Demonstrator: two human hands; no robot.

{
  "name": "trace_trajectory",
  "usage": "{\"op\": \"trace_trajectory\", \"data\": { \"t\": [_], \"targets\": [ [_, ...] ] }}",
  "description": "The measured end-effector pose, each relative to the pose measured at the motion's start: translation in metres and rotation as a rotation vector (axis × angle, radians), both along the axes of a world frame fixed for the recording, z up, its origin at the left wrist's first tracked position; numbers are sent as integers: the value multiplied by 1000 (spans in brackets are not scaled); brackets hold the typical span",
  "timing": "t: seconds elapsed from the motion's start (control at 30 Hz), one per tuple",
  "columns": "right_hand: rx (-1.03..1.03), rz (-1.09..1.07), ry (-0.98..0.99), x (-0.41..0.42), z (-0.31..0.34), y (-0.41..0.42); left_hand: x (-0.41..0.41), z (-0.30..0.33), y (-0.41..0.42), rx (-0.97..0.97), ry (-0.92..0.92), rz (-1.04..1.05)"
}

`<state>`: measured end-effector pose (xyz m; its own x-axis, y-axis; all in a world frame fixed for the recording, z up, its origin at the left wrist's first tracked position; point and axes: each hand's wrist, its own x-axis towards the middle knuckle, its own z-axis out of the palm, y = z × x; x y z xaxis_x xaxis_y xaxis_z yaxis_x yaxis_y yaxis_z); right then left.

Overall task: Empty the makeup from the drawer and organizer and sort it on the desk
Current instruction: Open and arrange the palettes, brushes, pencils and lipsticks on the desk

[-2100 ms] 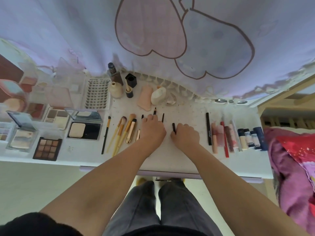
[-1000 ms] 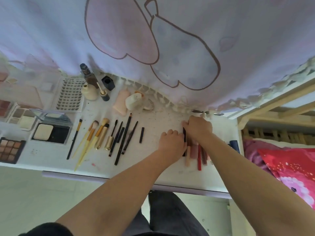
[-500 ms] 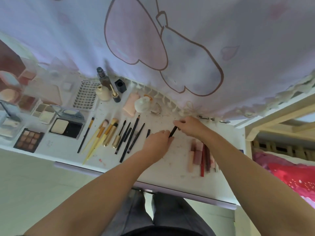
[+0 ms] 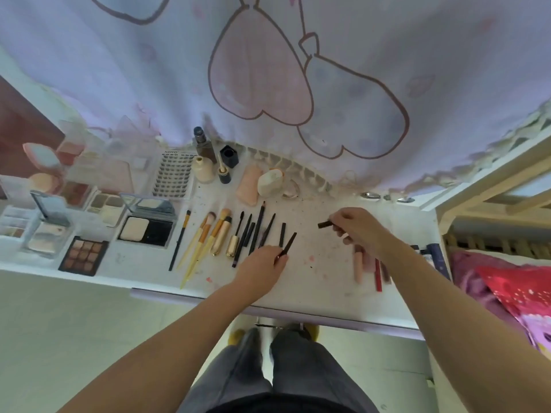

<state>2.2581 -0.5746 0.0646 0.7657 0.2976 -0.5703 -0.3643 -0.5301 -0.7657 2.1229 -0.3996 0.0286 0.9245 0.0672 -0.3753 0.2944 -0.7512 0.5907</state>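
The left hand now pinches a thin black pencil at the end of the brush row on the table — half a second ago it held nothing — while the right hand pinches a short dark cap, now pulled apart.

The right hand covers most of a short dark stick; only its end shows at 9 o'clock of the fingers. The right forearm hides part of the tubes on the worktop. The left hand covers the lower end of a thin black pencil. At 9 o'clock the compacts are blurred and the edge cuts them. The blue tubes at 3 o'clock are partly hidden.
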Motion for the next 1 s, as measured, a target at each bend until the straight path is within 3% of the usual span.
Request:
{"op": "trace_trajectory", "data": {
  "t": [0.17, 0.27, 0.4, 0.5, 0.8, 1.0],
  "targets": [
    [54, -281, 95, -31, -28, 13, 40, 3, -11, 52, 50, -5],
    [-27, -350, 69, -41, -42, 17, 57, -2, -19, 132, 69, -17],
    [-483, -56, -246, -51, -46, 23, 61, -12, -20, 317, 65, -82],
    [-661, 89, -345, -54, -48, 33, 61, -19, -14, 453, 29, -176],
    [-779, 375, -469, -54, -60, 78, 53, -19, 10, 544, -21, -186],
    [-788, 431, -518, -51, -62, 89, 49, -16, 19, 491, -83, -137]
  ]
}}
